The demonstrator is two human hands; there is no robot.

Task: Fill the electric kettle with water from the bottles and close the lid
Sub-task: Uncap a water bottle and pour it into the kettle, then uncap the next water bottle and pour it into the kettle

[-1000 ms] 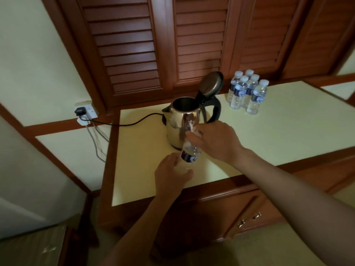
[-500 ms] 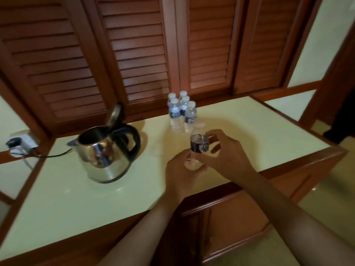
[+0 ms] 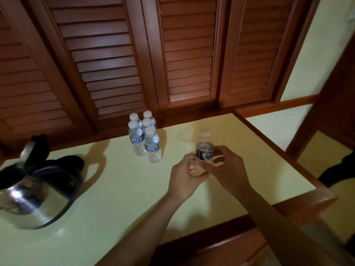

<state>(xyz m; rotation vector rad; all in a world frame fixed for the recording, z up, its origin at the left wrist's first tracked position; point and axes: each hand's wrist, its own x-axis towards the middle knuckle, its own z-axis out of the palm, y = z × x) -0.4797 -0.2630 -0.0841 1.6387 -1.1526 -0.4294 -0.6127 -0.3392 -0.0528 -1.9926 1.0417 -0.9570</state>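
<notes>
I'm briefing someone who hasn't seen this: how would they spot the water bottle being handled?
On the pale yellow countertop below the louvred doors, look right of the cluster of five bottles. It is the water bottle apart from them, the only one gripped by the left hand and the right hand.

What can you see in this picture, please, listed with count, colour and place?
electric kettle: one, steel with black handle, lid open, left on the counter
water bottles: five, clear, white caps, blue labels, clustered at the counter's back
held water bottle: one, clear, blue label, between both hands
counter: one, pale yellow top, wooden edge
louvred doors: several, brown wood, behind the counter
left hand: grips the held water bottle low down
right hand: holds it at the label
</notes>
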